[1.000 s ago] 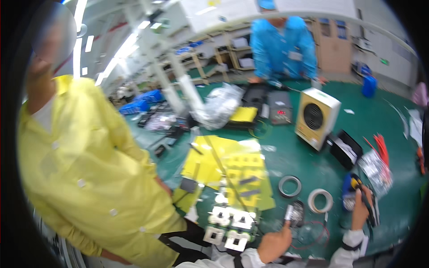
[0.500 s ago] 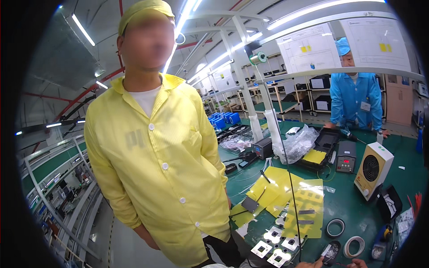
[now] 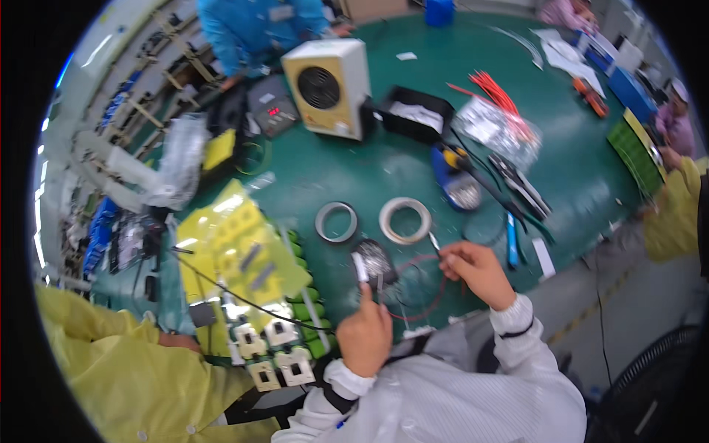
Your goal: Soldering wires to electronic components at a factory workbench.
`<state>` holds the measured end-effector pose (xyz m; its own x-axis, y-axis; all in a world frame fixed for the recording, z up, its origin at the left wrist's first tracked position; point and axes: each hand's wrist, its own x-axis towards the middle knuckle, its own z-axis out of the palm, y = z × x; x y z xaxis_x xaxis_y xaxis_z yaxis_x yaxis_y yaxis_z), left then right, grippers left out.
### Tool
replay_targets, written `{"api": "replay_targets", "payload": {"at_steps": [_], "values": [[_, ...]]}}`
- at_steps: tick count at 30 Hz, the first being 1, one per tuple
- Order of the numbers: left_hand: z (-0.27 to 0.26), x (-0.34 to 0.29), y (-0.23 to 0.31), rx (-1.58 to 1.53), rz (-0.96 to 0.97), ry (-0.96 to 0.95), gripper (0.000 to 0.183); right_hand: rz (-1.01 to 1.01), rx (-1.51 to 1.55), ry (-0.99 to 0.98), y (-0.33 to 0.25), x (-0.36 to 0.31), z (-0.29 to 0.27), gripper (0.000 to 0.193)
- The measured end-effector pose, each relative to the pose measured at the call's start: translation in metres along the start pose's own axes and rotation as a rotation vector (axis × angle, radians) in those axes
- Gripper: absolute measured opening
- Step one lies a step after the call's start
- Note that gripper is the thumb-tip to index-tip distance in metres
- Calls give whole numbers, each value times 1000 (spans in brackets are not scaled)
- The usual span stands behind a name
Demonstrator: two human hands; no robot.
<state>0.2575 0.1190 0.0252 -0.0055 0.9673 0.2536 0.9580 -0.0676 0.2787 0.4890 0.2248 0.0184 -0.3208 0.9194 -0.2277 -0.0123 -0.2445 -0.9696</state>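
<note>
My left hand (image 3: 364, 336) is at the near table edge, its index finger stretched to a small black dish (image 3: 374, 260) of tiny metallic pieces. A white strip (image 3: 360, 267) lies at the dish's left side, by that fingertip. A thin red wire (image 3: 427, 313) loops between both hands and runs in at my left fingers, which look closed on it, though blur softens this. To the right, my right hand (image 3: 478, 272) pinches the wire between thumb and fingers. A slim pale-tipped piece (image 3: 434, 241) sticks out beside these fingers; its kind is unclear.
Two tape rolls, black (image 3: 336, 223) and pale (image 3: 405, 220), lie beyond the dish. Behind are a fan unit (image 3: 329, 87), black box (image 3: 415, 114) and soldering iron stand (image 3: 459, 184). Pliers (image 3: 521, 184) lie right; yellow sheets (image 3: 236, 244) left. A yellow-coated person stands close left.
My view has swung down and right from the yellow-coated person to the table. Both my hands, barely showing at the lower edge before, are now in full view with the red wire.
</note>
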Motion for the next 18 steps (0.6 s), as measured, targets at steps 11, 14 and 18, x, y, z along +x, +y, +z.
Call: {"api": "replay_targets", "payload": {"at_steps": [11,14,18], "values": [[9,-4,15,-82,0,-3,45,92,-144,318,18,-48,-49,19],[8,-2,14,-83,2,-11,44,16,-204,457,32,-43,-55,17],[7,-4,11,-69,-11,-17,44,6,-316,549,43,-35,-52,16]]}}
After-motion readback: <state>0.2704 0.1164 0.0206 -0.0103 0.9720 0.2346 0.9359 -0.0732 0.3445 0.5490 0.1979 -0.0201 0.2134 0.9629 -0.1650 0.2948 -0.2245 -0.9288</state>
